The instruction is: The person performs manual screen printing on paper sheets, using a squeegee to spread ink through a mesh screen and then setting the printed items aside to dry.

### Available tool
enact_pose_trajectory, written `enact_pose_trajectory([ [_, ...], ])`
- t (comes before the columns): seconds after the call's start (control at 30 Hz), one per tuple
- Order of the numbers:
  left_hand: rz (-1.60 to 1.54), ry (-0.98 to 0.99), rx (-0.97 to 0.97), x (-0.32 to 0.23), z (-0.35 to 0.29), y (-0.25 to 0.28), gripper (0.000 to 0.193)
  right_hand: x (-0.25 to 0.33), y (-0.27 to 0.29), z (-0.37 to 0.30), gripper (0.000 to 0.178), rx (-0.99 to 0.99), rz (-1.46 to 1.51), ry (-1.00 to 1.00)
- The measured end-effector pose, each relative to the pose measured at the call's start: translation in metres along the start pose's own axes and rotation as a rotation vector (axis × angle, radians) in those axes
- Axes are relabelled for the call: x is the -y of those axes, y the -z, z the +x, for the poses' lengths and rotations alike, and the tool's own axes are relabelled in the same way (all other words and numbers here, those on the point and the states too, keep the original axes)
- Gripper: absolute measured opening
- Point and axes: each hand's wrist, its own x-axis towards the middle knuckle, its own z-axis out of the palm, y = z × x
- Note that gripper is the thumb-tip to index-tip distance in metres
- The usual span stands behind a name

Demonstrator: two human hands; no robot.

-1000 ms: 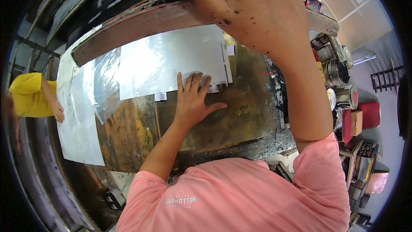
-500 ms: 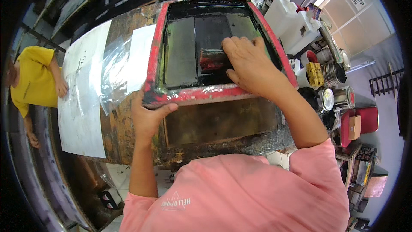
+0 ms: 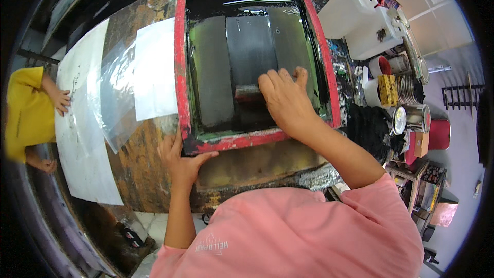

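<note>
In front of me is a screen-printing frame [image 3: 181,80] with worn red rails. Its dark mesh [image 3: 208,82] has greenish edges, and black ink pools along the far end. My right hand [image 3: 288,100] is closed round a squeegee [image 3: 247,93], pressed to the middle of the mesh toward the near end. The hand hides much of the squeegee. At the near left corner of the frame is my left hand [image 3: 180,167], its thumb along the front rail and its fingers at the left side. Beneath the frame's near edge shows a brownish board [image 3: 252,167].
On the left lie a white sheet [image 3: 85,139], clear plastic film [image 3: 116,98] and a smaller white sheet [image 3: 155,69]. A person in yellow [image 3: 31,108] rests a hand there. White jugs [image 3: 368,31], a yellow sponge [image 3: 386,89], cans [image 3: 416,118] and black cloth [image 3: 368,128] crowd the right.
The frame's near end has come down from a raised tilt, with both my hands still on the frame and squeegee. The view has shifted as well.
</note>
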Motion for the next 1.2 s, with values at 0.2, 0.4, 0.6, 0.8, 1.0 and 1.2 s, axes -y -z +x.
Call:
enact_pose_trajectory([
  [0.2,0.006,0.023,0.017,0.001,-0.005,0.007,0.121,-0.061,-0.04,0.107,0.024,-0.192,-0.057,0.017],
  [0.4,-0.044,-0.006,-0.024,0.002,-0.006,0.008,0.119,-0.129,-0.067,0.205,0.049,-0.126,-0.077,-0.022],
  [0.6,-0.173,0.009,-0.085,0.006,-0.012,0.003,0.107,-0.115,-0.013,0.176,0.054,0.156,0.052,0.031],
  [0.8,-0.793,0.106,-0.247,-0.029,-0.011,0.009,0.1,-0.016,0.085,-0.004,0.042,0.024,0.089,0.074],
  [1.0,-0.903,-0.19,-0.536,-0.103,0.053,0.049,0.088,-0.005,0.154,0.0,0.047,-0.469,0.035,-0.047],
  [1.2,0.421,-0.033,-0.048,-0.029,0.061,-0.003,0.116,-0.037,0.202,0.06,0.034,-0.555,0.007,0.038],
])
